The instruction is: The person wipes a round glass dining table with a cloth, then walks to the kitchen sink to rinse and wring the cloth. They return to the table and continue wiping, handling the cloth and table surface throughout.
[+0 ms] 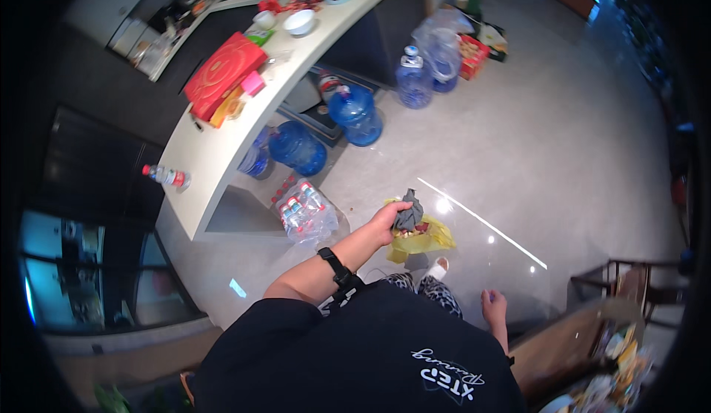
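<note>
My left hand (387, 218) grips a crumpled grey cloth (409, 211), with the arm stretched forward and a black strap around the forearm. Below and just behind the cloth, a yellow plastic bag (425, 239) lies spread on the floor with small pale and reddish scraps in it. My right hand (493, 303) hangs low beside my body, apart from the bag, its fingers curled; whether anything is inside them is not clear. A white shoe (438, 268) shows close to the bag.
A curved white counter (191, 191) carries a red box (225, 71), a white bowl (299, 23) and a bottle (168, 176). Plastic-wrapped bottles (304, 210) and large blue water jugs (355, 116) stand by it. Right are a wooden chair (630, 282) and a cluttered table (561, 352).
</note>
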Demonstrator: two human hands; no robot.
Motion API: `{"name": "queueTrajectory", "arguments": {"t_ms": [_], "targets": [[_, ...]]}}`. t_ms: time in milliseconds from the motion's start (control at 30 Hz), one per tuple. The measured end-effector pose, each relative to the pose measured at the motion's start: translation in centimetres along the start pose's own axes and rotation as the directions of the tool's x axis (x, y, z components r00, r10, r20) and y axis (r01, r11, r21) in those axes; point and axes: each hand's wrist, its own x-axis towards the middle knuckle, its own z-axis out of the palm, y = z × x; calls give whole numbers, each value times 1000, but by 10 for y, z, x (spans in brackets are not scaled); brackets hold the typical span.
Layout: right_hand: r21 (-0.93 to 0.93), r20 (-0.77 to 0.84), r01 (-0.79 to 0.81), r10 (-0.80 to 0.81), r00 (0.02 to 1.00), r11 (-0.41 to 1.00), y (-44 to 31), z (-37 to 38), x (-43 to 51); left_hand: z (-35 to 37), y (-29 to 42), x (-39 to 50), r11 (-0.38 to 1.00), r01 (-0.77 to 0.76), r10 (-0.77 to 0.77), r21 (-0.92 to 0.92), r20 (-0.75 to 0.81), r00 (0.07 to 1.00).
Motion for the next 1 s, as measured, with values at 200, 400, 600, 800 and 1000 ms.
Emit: {"name": "queueTrajectory", "arguments": {"t_ms": [200,400,600,800,1000], "targets": [[-189,176,131,-97,980,973,-46,-16,69,-34,46,41,990,-137,131,-35,-142,981],[-297,316,258,-161,935,919,-132,26,128,-96,93,89,978,-207,199,-23,-179,963],[-220,391,217,-118,913,951,-239,105,160,-187,109,176,955,-293,283,-45,-151,947],[-272,589,330,-115,800,904,-320,177,176,-259,108,264,951,-110,230,288,-424,876],[-256,591,307,-103,800,917,-348,207,198,-334,110,307,930,-102,283,354,-508,814]]}}
